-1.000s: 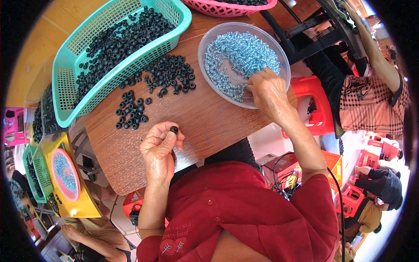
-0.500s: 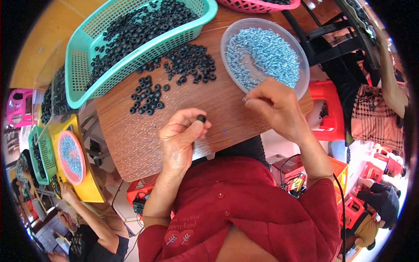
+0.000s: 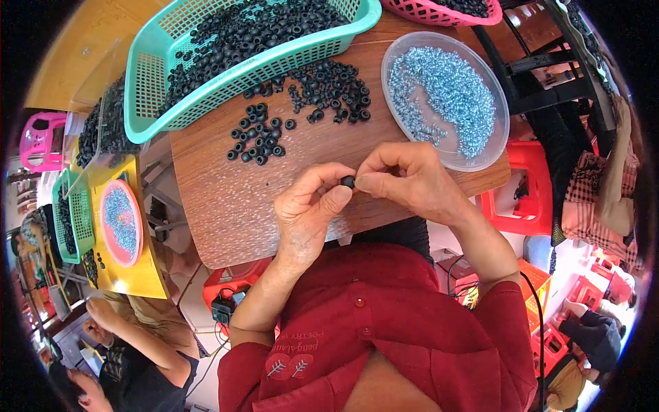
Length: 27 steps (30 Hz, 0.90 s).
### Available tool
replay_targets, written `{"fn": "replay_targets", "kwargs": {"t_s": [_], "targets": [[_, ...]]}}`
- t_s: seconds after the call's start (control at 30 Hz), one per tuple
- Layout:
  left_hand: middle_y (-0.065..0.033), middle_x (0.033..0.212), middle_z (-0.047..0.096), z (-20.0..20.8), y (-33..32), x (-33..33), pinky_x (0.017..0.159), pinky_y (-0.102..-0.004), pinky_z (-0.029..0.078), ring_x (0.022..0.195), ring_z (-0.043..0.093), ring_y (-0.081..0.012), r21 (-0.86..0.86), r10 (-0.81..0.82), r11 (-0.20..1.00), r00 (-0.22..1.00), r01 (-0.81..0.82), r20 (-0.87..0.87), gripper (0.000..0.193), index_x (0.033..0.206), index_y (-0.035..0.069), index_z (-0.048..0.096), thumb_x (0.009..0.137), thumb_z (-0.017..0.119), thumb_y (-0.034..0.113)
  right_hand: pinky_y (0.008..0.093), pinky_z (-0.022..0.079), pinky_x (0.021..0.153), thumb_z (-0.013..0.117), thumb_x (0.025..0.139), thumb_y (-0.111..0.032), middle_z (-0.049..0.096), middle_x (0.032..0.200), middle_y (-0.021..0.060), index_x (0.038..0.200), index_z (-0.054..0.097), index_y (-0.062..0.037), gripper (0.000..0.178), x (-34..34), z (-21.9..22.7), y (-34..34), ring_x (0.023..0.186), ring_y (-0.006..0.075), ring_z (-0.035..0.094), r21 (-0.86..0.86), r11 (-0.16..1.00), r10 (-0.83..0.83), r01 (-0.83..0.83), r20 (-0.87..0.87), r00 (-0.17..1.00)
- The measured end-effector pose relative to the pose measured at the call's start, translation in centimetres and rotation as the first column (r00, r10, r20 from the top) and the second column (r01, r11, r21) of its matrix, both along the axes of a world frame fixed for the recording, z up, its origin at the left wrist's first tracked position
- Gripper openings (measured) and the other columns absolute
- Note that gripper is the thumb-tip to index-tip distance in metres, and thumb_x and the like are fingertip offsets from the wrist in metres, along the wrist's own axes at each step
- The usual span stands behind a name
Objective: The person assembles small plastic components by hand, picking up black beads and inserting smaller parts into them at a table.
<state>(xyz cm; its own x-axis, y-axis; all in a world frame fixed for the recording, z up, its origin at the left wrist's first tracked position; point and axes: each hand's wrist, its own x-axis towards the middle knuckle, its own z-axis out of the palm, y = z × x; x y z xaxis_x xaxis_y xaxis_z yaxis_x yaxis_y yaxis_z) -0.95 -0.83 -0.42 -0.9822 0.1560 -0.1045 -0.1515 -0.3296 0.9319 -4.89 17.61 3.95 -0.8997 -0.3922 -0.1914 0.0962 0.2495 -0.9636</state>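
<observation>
My left hand (image 3: 307,206) pinches a small round black part (image 3: 348,181) between thumb and forefinger, just above the near side of the wooden table (image 3: 226,226). My right hand (image 3: 405,180) meets it from the right, thumb and forefinger closed together at the part's side. Whatever its fingertips hold is hidden. Beyond the hands, a loose group of black parts (image 3: 255,137) like beads with a hole lies on the table, and a larger heap (image 3: 329,89) sits behind it. A clear round tub (image 3: 504,137) to the right holds many tiny shiny blue-silver pieces (image 3: 453,86).
A turquoise mesh basket (image 3: 274,63) full of black parts takes up the table's far left. A pink basket (image 3: 473,15) stands at the far right. On the left, a co-worker (image 3: 147,343) sits by a yellow table (image 3: 151,268); a red stool (image 3: 532,185) is at the right.
My right hand has come from beside the tub to my left hand, and their fingertips now meet at the black part. The small shiny piece at the right fingertips is no longer visible.
</observation>
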Motion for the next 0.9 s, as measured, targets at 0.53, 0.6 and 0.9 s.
{"fn": "replay_targets", "kwargs": {"t_s": [0.53,0.6,0.9], "targets": [[-0.0125,0.085,0.065,-1.3,-1.8,-0.9,0.063,-0.0289,0.050,0.070,0.060,-0.0172,0.544,-0.015,0.835,0.983,-0.089,0.185,0.021,0.105,-0.005,0.060,0.088,0.065,0.007,0.0265,0.046,0.056,0.067,0.087,-0.016,0.066,0.071,0.0069,0.079,0.067,-0.0008,0.017,-0.5,-2.4,-4.1,0.064,0.0156,0.061,-0.133,0.981,-0.139,0.139,0.007,0.990],[-0.0125,0.085,0.065,-1.8,-2.4,-1.0,0.063,-0.0288,0.050,0.070,0.060,-0.0172,0.544,-0.018,0.834,0.982,-0.090,0.190,0.021,0.105,-0.005,0.060,0.088,0.065,0.007,0.0295,0.045,0.058,0.066,0.083,-0.010,0.064,0.072,0.0073,0.079,0.067,-0.0030,0.008,-2.4,-3.0,-4.6,0.067,0.0199,0.059,0.022,0.984,-0.152,0.177,-0.409,0.900],[-0.0130,0.082,0.063,-1.5,-3.0,-0.5,0.061,-0.0313,0.047,0.066,0.057,-0.0184,0.428,0.007,0.898,0.975,-0.105,0.223,0.023,0.102,-0.006,0.060,0.087,0.067,0.010,0.0394,0.042,0.063,0.062,0.063,0.000,0.051,0.072,0.0088,0.079,0.067,-0.0083,0.019,-6.5,-5.0,-6.2,0.075,0.0270,0.050,0.431,0.828,0.259,0.360,-0.862,0.436]]}}
